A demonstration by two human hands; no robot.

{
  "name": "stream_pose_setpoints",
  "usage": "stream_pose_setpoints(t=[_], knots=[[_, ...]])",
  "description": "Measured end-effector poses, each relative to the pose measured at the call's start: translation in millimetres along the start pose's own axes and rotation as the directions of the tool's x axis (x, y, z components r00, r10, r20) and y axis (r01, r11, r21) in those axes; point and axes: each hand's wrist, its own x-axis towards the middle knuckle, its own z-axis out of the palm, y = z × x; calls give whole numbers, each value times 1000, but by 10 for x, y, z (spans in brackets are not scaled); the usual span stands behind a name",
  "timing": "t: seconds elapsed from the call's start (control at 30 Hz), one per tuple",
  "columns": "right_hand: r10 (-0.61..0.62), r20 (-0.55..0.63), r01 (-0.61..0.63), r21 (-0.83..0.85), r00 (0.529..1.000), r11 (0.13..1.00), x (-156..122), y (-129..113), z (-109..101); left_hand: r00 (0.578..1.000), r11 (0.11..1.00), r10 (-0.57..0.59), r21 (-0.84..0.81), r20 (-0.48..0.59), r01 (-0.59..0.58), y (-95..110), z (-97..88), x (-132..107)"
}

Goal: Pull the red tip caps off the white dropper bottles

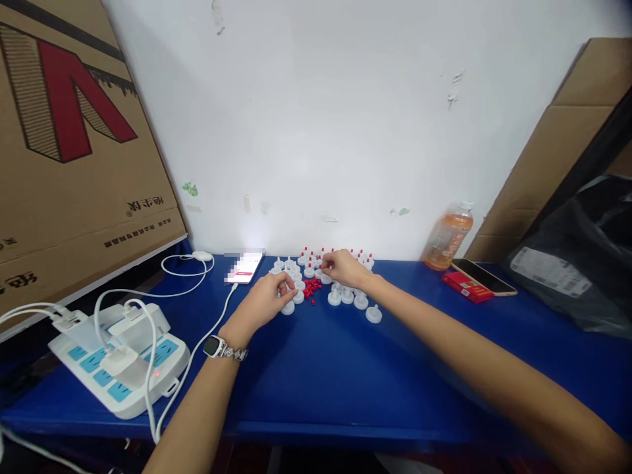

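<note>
Several white plastic nozzle caps (pixel 374 314) stand spout-up in groups on the blue table. Further back, near the wall, others wear small red tips (pixel 309 259). Loose red tip caps (pixel 311 288) lie in a small pile between my two hands. My left hand (pixel 264 297), with a watch on its wrist, is closed beside the left group of white caps; what its curled fingers hold is too small to make out. Over a white cap (pixel 326 278) behind the pile, my right hand (pixel 344 267) is pinched, its fingertips hiding whatever is between them.
On the left are a power strip (pixel 129 409) with white cables and a lit phone (pixel 245 268). To the right stand a drink bottle (pixel 448 238), a red box (pixel 467 288), another phone (pixel 484 276) and a dark plastic bag (pixel 582 257). Cardboard (pixel 113 197) leans at the left.
</note>
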Motion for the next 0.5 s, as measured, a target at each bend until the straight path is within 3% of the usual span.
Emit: stream_pose_setpoints(t=[0.17,0.3,0.4,0.5], knots=[[72,-32,-72,-1,997,997,-102,-1,19,999,1000,8,-1,35,-8,22,-4,-10],[13,-129,-30,-127,992,991,-384,-139,-114,999,999,40,-22,30,-40,59,30,-1],[-34,-53,24,-194,998,981,-598,-227,-199,996,996,88,-26,1,-88,100,83,7],[-40,37,45,-150,999,988,-704,-284,-224,985,986,166,-22,-46,-167,162,145,0]])
